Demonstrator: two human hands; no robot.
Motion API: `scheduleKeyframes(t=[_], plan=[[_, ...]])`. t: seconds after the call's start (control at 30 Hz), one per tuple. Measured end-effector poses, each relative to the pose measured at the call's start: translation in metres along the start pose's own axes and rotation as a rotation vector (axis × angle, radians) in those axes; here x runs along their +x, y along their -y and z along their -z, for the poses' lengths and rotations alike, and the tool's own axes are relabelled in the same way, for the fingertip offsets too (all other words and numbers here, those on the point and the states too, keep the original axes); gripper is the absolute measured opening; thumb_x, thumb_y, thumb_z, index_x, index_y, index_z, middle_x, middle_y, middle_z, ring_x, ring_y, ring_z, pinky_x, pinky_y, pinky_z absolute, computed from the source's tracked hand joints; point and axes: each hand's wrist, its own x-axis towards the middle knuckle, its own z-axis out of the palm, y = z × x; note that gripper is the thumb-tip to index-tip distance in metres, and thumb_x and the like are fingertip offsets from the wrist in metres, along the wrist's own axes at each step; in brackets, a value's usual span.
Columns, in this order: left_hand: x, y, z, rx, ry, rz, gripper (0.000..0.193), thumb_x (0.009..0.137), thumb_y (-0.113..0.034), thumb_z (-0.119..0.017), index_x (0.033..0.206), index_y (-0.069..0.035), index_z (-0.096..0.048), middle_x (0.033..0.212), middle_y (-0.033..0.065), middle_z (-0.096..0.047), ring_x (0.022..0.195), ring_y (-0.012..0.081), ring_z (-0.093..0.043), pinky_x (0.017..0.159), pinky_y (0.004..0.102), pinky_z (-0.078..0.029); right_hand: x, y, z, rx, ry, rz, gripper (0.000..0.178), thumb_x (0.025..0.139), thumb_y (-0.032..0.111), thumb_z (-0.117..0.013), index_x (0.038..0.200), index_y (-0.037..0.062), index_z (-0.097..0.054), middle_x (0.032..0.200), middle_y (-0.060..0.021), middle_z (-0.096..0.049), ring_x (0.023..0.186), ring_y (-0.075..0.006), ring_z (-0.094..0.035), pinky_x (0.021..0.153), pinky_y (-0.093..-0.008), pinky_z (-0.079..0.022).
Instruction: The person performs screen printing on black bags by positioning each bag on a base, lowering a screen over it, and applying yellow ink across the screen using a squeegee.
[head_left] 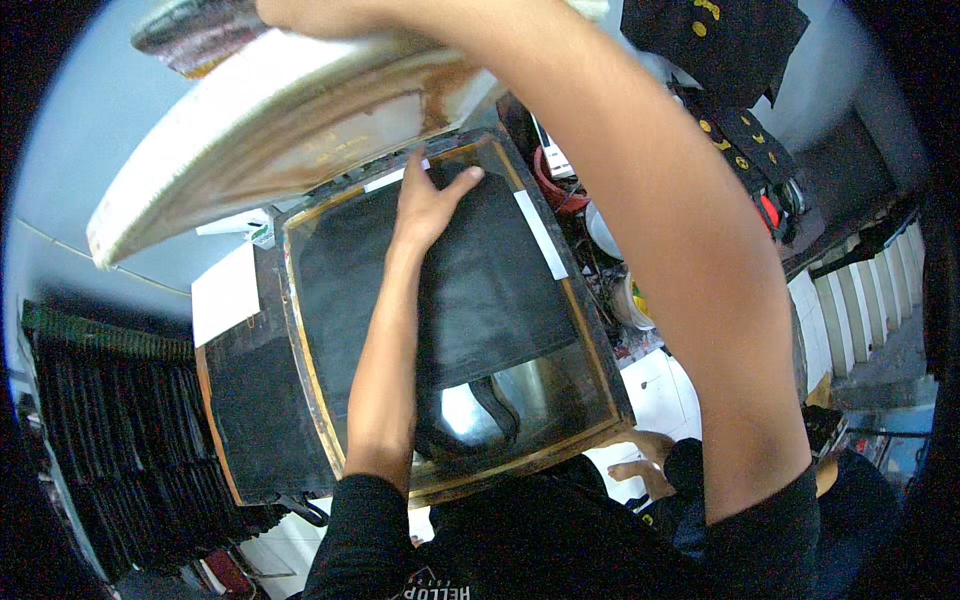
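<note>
My left hand lies flat and spread on the black bag, while my right hand grips the lifted printing screen.

right hand cut off by top edge; grip unseen.

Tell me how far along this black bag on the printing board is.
Looks done: the black bag lies flat on the printing board, straps toward the person. In hand: the right hand holds the screen frame tilted up, and the left hand presses the bag's far edge. Not done: the frame isn't down on the bag.
</note>
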Motion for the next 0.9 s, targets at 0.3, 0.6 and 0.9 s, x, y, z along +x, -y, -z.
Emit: scheduleKeyframes(t=[0.3,0.6,0.9], plan=[[-0.289,-0.047,0.155,-0.927,-0.253,0.089,0.030,0.094,-0.017,-0.070,0.113,0.004,-0.062,0.084,0.0200,-0.073,0.071,0.0260,-0.072,0.067,0.0418,-0.060,-0.189,0.008,-0.081,0.229,0.045,0.040,0.030,0.087,0.018,-0.069,0.113,0.0058,-0.063,0.099,-0.0155,-0.070,0.092,-0.0355,-0.068,0.080,-0.0476,-0.053],[-0.369,0.021,0.110,-0.688,-0.139,0.703,0.017,0.095,-0.015,-0.072,0.085,-0.001,-0.072,0.064,0.0065,-0.066,0.044,0.0066,-0.048,0.043,0.0231,-0.035,-0.252,-0.009,-0.176,0.157,0.393,0.159,0.027,0.083,0.012,-0.067,0.109,0.0044,-0.060,0.102,-0.0150,-0.068,0.098,-0.0357,-0.066,0.083,-0.0481,-0.050],[-0.370,0.028,0.112,-0.672,-0.105,0.732,0.021,0.093,-0.018,-0.076,0.080,-0.002,-0.070,0.061,0.0044,-0.064,0.042,0.0060,-0.046,0.040,0.0233,-0.032,-0.282,0.022,-0.158,0.093,0.539,0.233,0.025,0.077,0.007,-0.063,0.101,0.0029,-0.056,0.092,-0.0162,-0.065,0.086,-0.0369,-0.065,0.076,-0.0481,-0.053]])
